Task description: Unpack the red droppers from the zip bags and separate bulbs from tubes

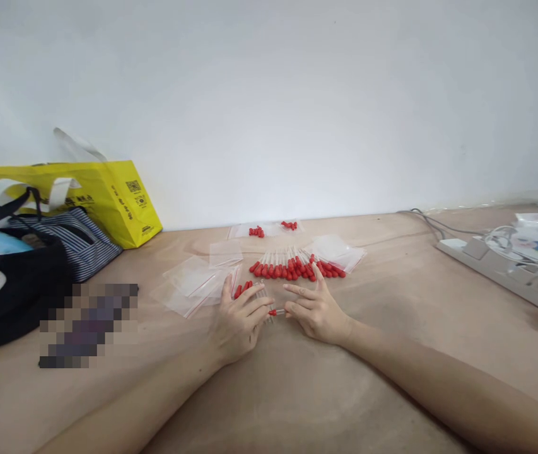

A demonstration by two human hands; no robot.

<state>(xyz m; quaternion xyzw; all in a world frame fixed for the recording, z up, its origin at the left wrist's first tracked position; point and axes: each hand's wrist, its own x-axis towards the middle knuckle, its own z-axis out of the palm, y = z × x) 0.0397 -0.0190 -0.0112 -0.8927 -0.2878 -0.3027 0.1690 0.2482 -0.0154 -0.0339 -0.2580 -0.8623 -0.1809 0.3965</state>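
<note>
Between my two hands lies a dropper with a red rubber bulb and a clear glass tube. My left hand pinches it at the bulb end, and my right hand grips the glass end, its index finger raised. Under and beside my left fingers are loose glass tubes and a few loose red bulbs. Just beyond my hands, a fanned row of droppers lies with the red bulbs toward me. My fingers partly hide the held dropper and the tubes.
Clear zip bags lie left of the droppers, others to the right. Bagged droppers rest near the wall. A yellow bag and a black bag stand left; a power strip with cables lies right.
</note>
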